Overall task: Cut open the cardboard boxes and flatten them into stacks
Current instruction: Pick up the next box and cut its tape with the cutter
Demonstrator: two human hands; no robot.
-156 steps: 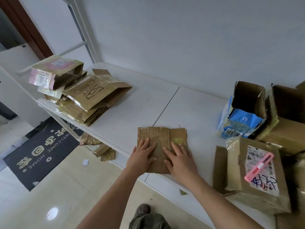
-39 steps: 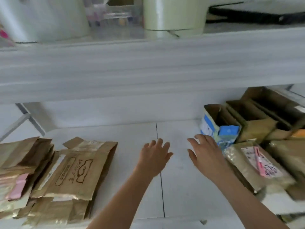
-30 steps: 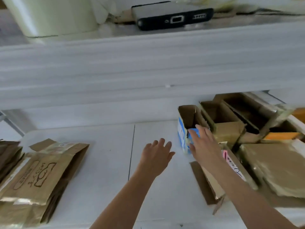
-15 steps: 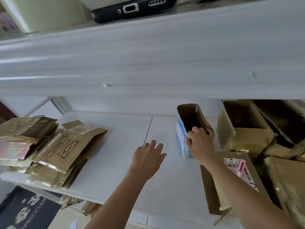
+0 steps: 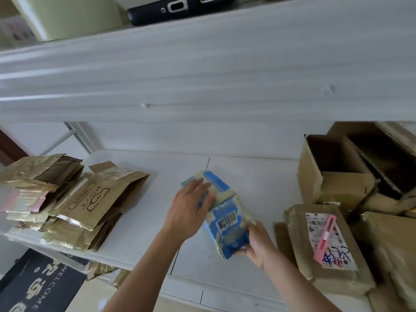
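A small blue and white box [image 5: 226, 218] with a barcode lies tilted on its side over the middle of the white shelf [image 5: 144, 212]. My right hand [image 5: 256, 245] grips its near end. My left hand [image 5: 191, 207] rests on its far upper side, fingers spread over it. A stack of flattened brown boxes [image 5: 90, 203] lies at the left. A pink box cutter [image 5: 325, 240] rests on a taped brown parcel [image 5: 326, 251] at the right.
Open brown boxes [image 5: 337, 176] crowd the right back of the shelf. An upper shelf board [image 5: 202, 70] hangs close overhead, carrying a phone [image 5: 180, 6] and a pale green container [image 5: 67, 16]. Below left lie a dark welcome mat [image 5: 38, 287] and cardboard scraps.
My right hand pulled the blue box from beside the open boxes to the middle of the shelf and tipped it onto its side. My left hand came onto it.
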